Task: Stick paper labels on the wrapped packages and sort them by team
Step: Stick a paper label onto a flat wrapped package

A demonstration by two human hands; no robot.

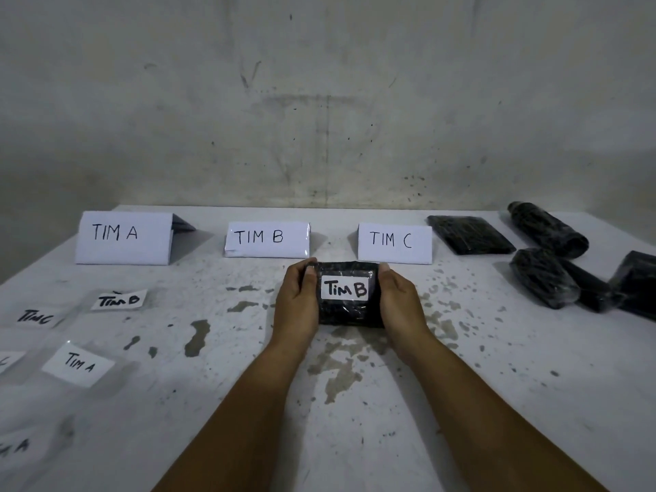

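— Holding the black wrapped package [349, 310] between us from the head view: our left hand [297, 304] grips its left end, our right hand [400, 300] grips its right end, fingers curled round it. The "Tim B" label [344, 288] sits on top, between our thumbs.

— And beyond our fingertips?

— The TIM B sign [267, 239] stands just past the package, the TIM A sign [124, 238] off past our left hand, the TIM C sign [394, 243] past our right. Loose labels [78, 363] lie left of our left arm; unlabelled packages [543, 278] lie well right of our right hand on the table [497, 403].
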